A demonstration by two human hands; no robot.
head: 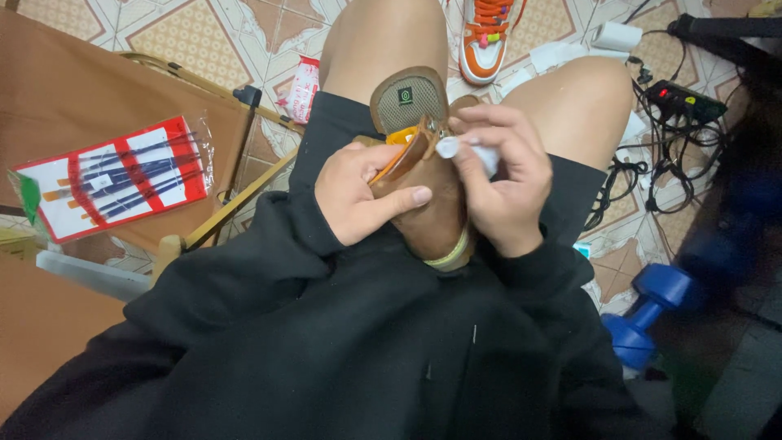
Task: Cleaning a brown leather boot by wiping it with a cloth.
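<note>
left hand (358, 195) gripping brown shoe (432, 204), frame centre | right hand (501, 179) squeezing white tube (472, 153) at peeled sole | gluing underway, unfinished

Single head-worn camera, aimed steeply down over the wearer's chest at the lap, close range on the brown shoe (428, 204), tiled floor (204, 33) filling the upper frame; no second view for overlap.
</note>
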